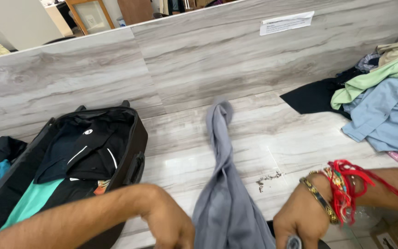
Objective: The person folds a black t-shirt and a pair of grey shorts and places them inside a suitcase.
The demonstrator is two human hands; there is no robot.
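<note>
A grey garment [224, 184] lies stretched along the pale wood-grain tabletop [282, 138], its far end bunched near the back panel. My left hand [169, 226] closes on its near left edge at the bottom of the view. My right hand [300, 221], with red threads and bangles at the wrist, grips the near right edge. An open black suitcase [132, 152] sits to the left, holding dark and teal clothes.
A pile of clothes [383, 101] in blue, green, beige and black is heaped at the right. A grey wood-grain partition [185, 60] runs along the back with a paper label. Some dark crumbs [268, 177] lie on the table. More clothes sit at far left.
</note>
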